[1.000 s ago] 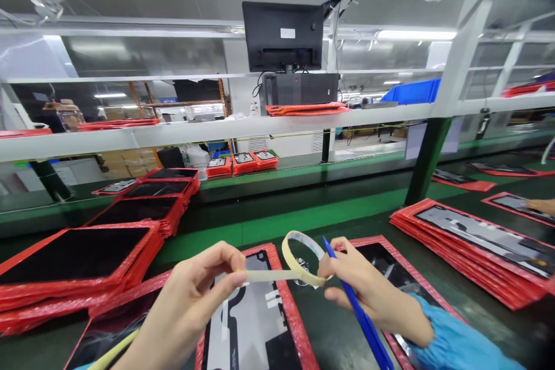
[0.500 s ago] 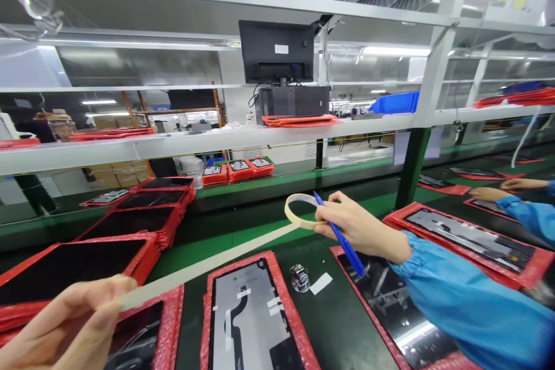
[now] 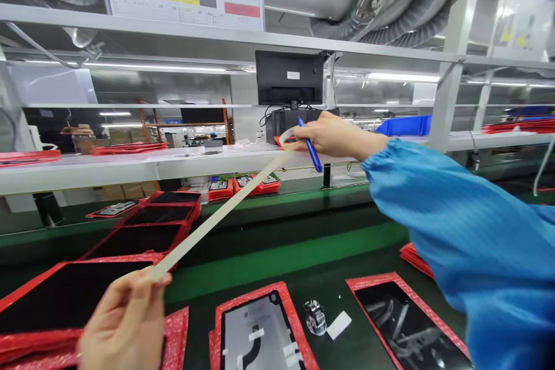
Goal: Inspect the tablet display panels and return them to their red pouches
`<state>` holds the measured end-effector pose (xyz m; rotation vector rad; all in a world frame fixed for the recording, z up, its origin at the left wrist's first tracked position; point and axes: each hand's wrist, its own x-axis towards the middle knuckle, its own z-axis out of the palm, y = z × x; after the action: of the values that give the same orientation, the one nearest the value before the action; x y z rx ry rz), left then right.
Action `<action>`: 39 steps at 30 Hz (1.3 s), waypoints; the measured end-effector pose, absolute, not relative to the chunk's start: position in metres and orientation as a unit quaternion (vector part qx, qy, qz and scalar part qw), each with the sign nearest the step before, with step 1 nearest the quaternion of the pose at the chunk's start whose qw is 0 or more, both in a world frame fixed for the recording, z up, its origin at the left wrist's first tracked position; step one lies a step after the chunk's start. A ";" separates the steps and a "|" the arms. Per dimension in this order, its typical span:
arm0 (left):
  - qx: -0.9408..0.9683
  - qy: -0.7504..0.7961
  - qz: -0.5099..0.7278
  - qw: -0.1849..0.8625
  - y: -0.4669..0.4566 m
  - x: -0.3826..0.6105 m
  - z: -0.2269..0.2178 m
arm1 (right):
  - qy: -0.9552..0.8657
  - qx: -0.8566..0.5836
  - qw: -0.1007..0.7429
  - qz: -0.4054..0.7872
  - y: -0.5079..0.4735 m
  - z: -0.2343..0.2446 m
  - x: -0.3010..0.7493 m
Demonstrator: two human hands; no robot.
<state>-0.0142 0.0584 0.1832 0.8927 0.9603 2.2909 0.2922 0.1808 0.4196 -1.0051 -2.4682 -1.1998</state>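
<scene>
A long strip of pale masking tape (image 3: pixel 221 212) stretches taut and slanting between my two hands. My left hand (image 3: pixel 130 318), low on the left, pinches its free end between thumb and fingertips. Up at shelf height, my right hand (image 3: pixel 327 136) grips the tape roll (image 3: pixel 287 136) together with a blue pen (image 3: pixel 310 145). Below the strip lies a tablet panel (image 3: pixel 255 335), grey back upward with white tape pieces on it, on red bubble wrap. To its right are a small clear-and-metal object (image 3: pixel 315 318), whose kind I cannot make out, and a white paper piece (image 3: pixel 339 325).
Red-wrapped dark panels (image 3: pixel 82 295) are stacked along the left. Another glossy panel (image 3: pixel 411 324) lies at the right. A white shelf (image 3: pixel 208 165) crosses above the green bench (image 3: pixel 277 263), with a monitor (image 3: pixel 289 78) and a blue bin (image 3: pixel 405 125) on it.
My right hand has risen to shelf level with the roll and pen, so the strip slants more steeply. My left hand has moved right. The camera view has tilted up.
</scene>
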 end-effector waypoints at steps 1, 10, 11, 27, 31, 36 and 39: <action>0.282 0.321 0.851 0.304 0.068 -0.005 0.186 | -0.837 -0.348 0.102 -0.410 0.193 0.431 0.281; 0.074 0.254 0.778 0.570 0.145 0.067 0.147 | -0.835 -0.397 0.038 -0.380 0.278 0.462 0.204; 0.071 0.247 0.776 0.576 0.152 0.071 0.144 | -0.833 -0.404 0.036 -0.376 0.284 0.463 0.202; 0.008 0.254 0.773 0.581 0.184 0.078 0.129 | -0.904 -0.375 0.081 -0.190 0.331 0.440 0.228; 0.003 0.253 0.774 0.580 0.184 0.082 0.130 | -0.911 -0.362 0.120 -0.157 0.335 0.428 0.238; 0.000 0.256 0.773 0.581 0.184 0.085 0.128 | -0.903 -0.366 0.180 -0.133 0.337 0.415 0.242; 0.000 0.261 0.767 0.587 0.185 0.087 0.125 | -0.897 -0.368 0.218 -0.114 0.340 0.410 0.243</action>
<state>0.0870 0.1847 0.1249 0.0003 0.6073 1.7877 0.2425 0.3405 0.4100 -1.0178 -2.4839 -0.3146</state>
